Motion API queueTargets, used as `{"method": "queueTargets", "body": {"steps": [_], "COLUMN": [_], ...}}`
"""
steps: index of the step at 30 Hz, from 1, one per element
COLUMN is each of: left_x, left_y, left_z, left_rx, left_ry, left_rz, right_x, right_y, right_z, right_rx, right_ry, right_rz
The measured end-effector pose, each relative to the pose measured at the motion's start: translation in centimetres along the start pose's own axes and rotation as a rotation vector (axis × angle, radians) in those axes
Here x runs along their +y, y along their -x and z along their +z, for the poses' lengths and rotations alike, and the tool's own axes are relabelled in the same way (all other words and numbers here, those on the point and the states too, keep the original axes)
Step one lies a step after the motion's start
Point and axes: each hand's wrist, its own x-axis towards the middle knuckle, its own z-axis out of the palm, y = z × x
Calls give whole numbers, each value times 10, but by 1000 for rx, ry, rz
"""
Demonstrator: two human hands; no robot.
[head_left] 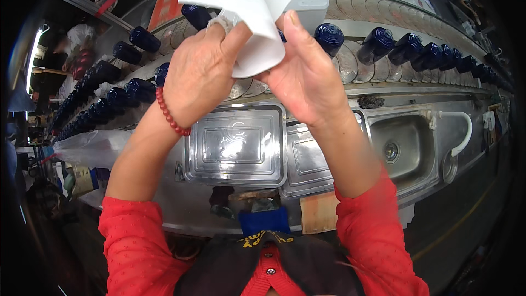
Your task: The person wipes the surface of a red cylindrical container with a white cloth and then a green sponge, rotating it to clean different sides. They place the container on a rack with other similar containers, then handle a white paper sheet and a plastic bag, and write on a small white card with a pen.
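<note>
Both hands are raised over the far side of the bench around a folded white sheet (257, 16) with rounded corners; I cannot tell whether it is paper, cloth or thin foam. My left hand (205, 63), with a red bead bracelet at the wrist, grips the sheet's near left side with bent fingers. A crumpled whitish bit (222, 22) shows by those fingers. My right hand (307, 71) holds the sheet from the right, palm turned inward and thumb up; its fingers go partly behind the sheet. Just beyond it stands a white plastic jug (312, 3).
Rows of dark blue glass vessels (378, 44) stand on round clear discs along the far side. Below my hands lie two steel trays (235, 145). A sink (405, 142) with a white hose (466, 126) is on the right, a plastic bag (90, 145) on the left.
</note>
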Motion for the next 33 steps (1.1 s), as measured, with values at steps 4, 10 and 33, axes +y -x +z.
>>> {"method": "queueTargets", "body": {"steps": [4,10,33], "left_x": [-26,-69,-204], "left_y": [-55,-137,-223], "left_z": [9,38,288], "left_rx": [-80,-24,-39], "left_ry": [-104,124,-270], "left_rz": [-20,81,-72], "right_x": [-16,-58,-160], "right_y": [-47,-130,296], "right_z": [-28,-81,-219], "right_rx": [-60,-195,847], "right_ry": [59,-196,540], "right_rz": [-42,118,-173]}}
